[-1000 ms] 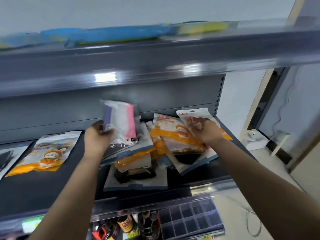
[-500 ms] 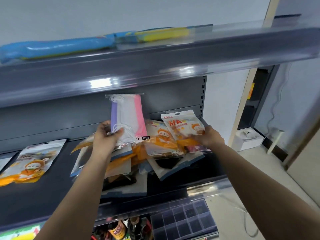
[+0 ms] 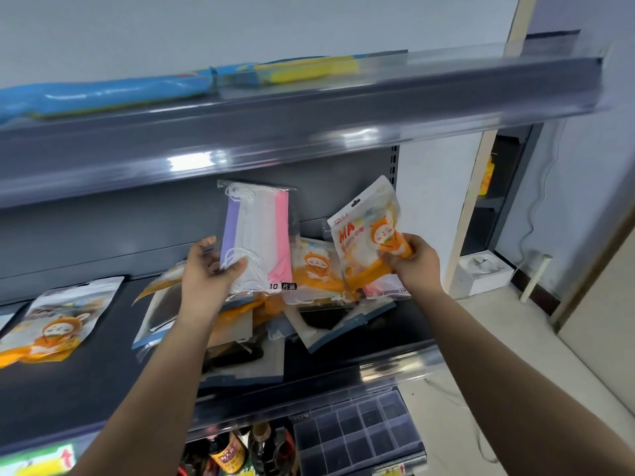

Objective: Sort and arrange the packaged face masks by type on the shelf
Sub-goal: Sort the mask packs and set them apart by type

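The dark shelf [image 3: 409, 324] runs across the middle of the frame, and its shiny front edge sits low, just under the pile. Another shelf [image 3: 309, 132] hangs over it near the top, so the gap between them is not tall. There is bare dark shelf at the lower left and a little more at the right end, past the pile. The left hand [image 3: 206, 269] holds up a clear pack [image 3: 257, 238] in the middle of the frame, with the thumb on the front and the fingers behind. That pack stands almost straight up and shows purple, white and pink masks side by side. The right hand [image 3: 412, 259] pinches the bottom of an orange pack [image 3: 367, 242] at the middle right and lifts it tilted. It is white with an orange stripe, big letters and a little cartoon face. Below both hands lies a messy pile of packs [image 3: 309, 321], some orange, some with blue edges and dark masks inside. One more orange pack [image 3: 51, 324] lies flat by itself at the far left. Under the shelf, at the bottom of the frame, sit some bottles [image 3: 230, 455] and a dark tray with little boxes [image 3: 357, 438].
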A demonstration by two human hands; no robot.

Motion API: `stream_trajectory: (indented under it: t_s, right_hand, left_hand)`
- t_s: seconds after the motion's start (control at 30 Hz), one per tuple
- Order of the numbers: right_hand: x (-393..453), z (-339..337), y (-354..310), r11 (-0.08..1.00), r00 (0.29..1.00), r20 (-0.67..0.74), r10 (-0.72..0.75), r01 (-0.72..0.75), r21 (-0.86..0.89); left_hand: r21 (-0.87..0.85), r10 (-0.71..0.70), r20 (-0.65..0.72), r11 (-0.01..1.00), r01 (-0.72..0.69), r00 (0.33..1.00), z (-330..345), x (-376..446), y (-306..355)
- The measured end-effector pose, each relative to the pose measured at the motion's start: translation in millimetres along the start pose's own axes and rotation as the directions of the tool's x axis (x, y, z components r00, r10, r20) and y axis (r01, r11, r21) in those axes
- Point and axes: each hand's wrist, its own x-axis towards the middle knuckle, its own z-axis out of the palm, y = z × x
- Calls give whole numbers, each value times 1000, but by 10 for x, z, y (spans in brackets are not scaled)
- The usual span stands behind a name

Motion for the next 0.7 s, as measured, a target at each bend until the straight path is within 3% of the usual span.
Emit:
stream_trajectory:
  t_s: [0.37, 0.53, 0.7]
  right_hand:
    - [-375, 200, -382, 894, 991, -59, -123, 136, 427]
    - [-578, 556, -664, 807, 997, 17, -74, 50, 588]
    - [-836, 1097, -881, 763, 992, 121, -33, -53, 644]
  left_hand:
    - [-145, 49, -89, 988, -61, 995, -399, -137, 77]
    - [-154, 48, -153, 985, -72, 987, -820, -141, 46]
    - [-186, 40, -221, 979, -82, 974, -1397, -221, 4]
